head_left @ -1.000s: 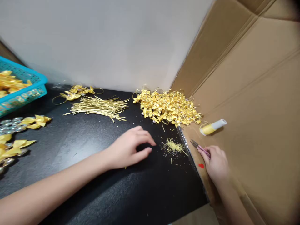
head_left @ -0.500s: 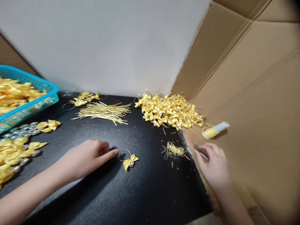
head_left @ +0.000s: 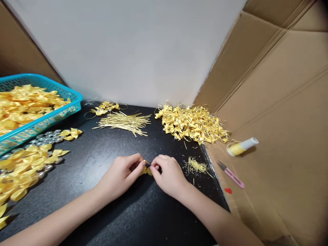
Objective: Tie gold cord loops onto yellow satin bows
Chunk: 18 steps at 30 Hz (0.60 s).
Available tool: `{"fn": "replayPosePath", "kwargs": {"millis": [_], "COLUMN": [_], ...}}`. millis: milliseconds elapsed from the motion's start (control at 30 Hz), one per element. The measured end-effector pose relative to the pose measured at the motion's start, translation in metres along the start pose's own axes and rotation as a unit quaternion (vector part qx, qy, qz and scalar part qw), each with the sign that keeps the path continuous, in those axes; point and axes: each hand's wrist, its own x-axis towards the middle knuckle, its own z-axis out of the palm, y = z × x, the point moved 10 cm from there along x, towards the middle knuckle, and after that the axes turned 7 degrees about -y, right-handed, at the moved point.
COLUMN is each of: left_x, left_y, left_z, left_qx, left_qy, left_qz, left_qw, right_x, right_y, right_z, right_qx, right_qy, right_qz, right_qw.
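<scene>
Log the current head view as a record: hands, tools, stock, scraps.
left hand: pinching a thin gold strand at a yellow bow
right hand: fingertips at same strand
pink snips: lying on cardboard
thread spool: lying beyond snips
blue basket: left, holding yellow ribbon pieces
gold strips: loose bundle, rear
bow pile: right of strips
thread scraps: near table's right edge

Bow (head_left: 147, 170) partly obsc. by L hand (head_left: 123, 174), basket (head_left: 61, 118) cut by L edge

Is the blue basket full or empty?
Nearly full: yellow ribbon pieces heap inside the blue basket, close to its rim; left end unseen.
</scene>
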Motion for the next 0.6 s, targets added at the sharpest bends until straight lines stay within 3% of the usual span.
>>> {"fn": "replayPosePath", "kwargs": {"millis": [67,167,267,333,467,600], "left_x": [-0.001,0.004,0.013,0.015,0.019,0.018], "left_y": [-0.001,-0.020,-0.027,-0.021,-0.011,-0.019], "left_z": [-0.001,0.000,0.035,0.049,0.047,0.048], "left_qx": [-0.054,-0.157,-0.250,-0.321,-0.382,-0.404], "left_qy": [0.010,0.027,-0.103,-0.146,-0.120,-0.100], "left_qz": [0.036,-0.012,-0.071,-0.067,-0.021,-0.043], "left_qw": [0.998,0.987,0.960,0.933,0.916,0.908], "right_x": [-0.006,-0.013,-0.020,-0.022,-0.025,-0.029], "right_y": [-0.003,-0.014,-0.018,-0.014,-0.007,0.002], "right_z": [-0.007,-0.015,-0.021,-0.022,-0.025,-0.035], "right_qx": [0.019,0.009,-0.006,-0.004,0.025,0.107], "right_qy": [0.054,0.128,0.195,0.222,0.240,0.267], "right_qz": [-0.036,-0.113,-0.151,-0.147,-0.122,-0.094], "right_qw": [0.998,0.985,0.969,0.964,0.963,0.953]}}
